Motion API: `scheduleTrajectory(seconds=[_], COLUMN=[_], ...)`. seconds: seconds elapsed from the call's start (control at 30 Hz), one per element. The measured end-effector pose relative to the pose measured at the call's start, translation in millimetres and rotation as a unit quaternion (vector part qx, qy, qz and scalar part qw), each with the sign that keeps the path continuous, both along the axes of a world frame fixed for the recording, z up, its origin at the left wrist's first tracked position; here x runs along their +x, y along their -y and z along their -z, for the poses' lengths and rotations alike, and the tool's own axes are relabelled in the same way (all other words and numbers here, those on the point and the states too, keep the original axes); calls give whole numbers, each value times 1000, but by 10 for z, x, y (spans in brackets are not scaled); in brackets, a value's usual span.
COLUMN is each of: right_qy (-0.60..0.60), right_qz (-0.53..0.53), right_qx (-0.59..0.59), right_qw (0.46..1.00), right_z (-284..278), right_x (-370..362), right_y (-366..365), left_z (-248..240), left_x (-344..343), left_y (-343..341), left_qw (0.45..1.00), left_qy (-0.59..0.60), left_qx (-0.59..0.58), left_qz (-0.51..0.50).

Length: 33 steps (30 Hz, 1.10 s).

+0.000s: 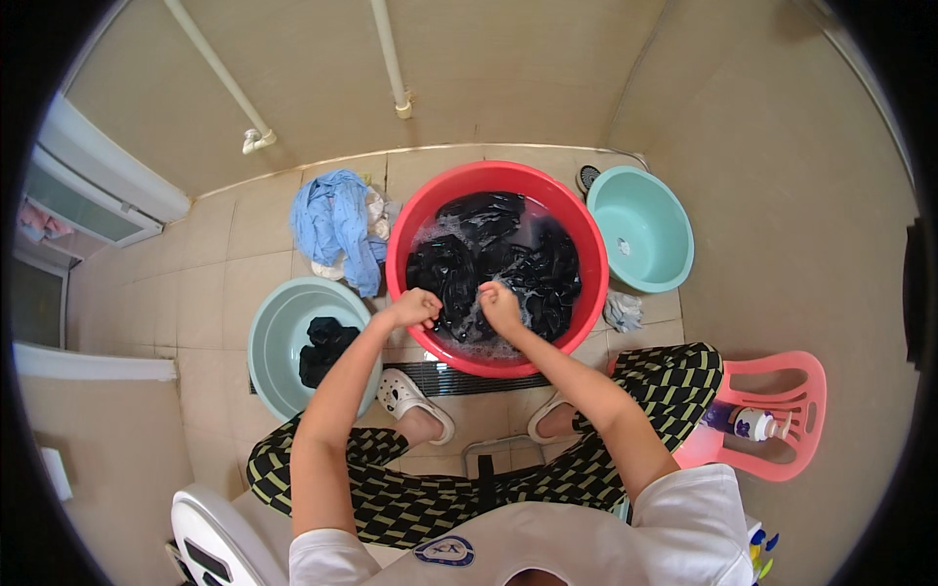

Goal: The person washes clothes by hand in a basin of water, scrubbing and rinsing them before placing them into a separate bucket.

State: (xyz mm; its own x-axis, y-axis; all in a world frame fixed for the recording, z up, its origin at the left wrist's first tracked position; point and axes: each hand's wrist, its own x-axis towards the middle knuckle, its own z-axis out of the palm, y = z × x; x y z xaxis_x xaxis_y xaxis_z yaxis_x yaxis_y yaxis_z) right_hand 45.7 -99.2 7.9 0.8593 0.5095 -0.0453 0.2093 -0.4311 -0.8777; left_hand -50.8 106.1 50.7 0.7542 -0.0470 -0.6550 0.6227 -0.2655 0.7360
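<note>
A red round tub (594, 210) stands in front of me, holding soapy water and soaked black clothes (445, 269). My left hand (417, 308) is over the tub's near left side, its fingers closed on the edge of a black garment. Nearer the middle, my right hand (500, 305) makes a fist above the wet cloth and foam. Whatever that fist holds is hidden by its fingers. A small gap with suds separates the two hands.
Left of the tub are a pale green basin (264, 337) with a dark cloth (327, 347) and a pile of blue clothing (337, 225). At right stand a turquoise basin (650, 230) and a pink plastic chair (806, 391) with a pump bottle (757, 425). A floor drain (469, 378) lies beneath.
</note>
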Motion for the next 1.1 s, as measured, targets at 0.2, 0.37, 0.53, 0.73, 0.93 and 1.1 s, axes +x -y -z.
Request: scheduleTrajectory(seconds=[0.2, 0.37, 0.53, 0.73, 0.93, 1.1], right_qy=[144, 122, -67, 76, 66, -132], right_qz=[49, 82, 18, -89, -348, -350], right_qx=[-178, -411, -349, -306, -276, -165], right_qw=[972, 900, 935, 945, 894, 913], right_z=[77, 247, 531, 554, 310, 239], right_x=[972, 1323, 1111, 377, 20, 559], right_y=[464, 833, 834, 610, 624, 793], left_z=[503, 783, 993, 919, 848, 901], left_x=[394, 519, 533, 706, 812, 597], left_y=[626, 1244, 1579, 1608, 1491, 1344], left_qw=[983, 978, 981, 882, 906, 879], left_qy=[118, 158, 113, 275, 250, 189], left_qx=[115, 108, 90, 252, 330, 427], left_qz=[-86, -83, -131, -288, -93, 96])
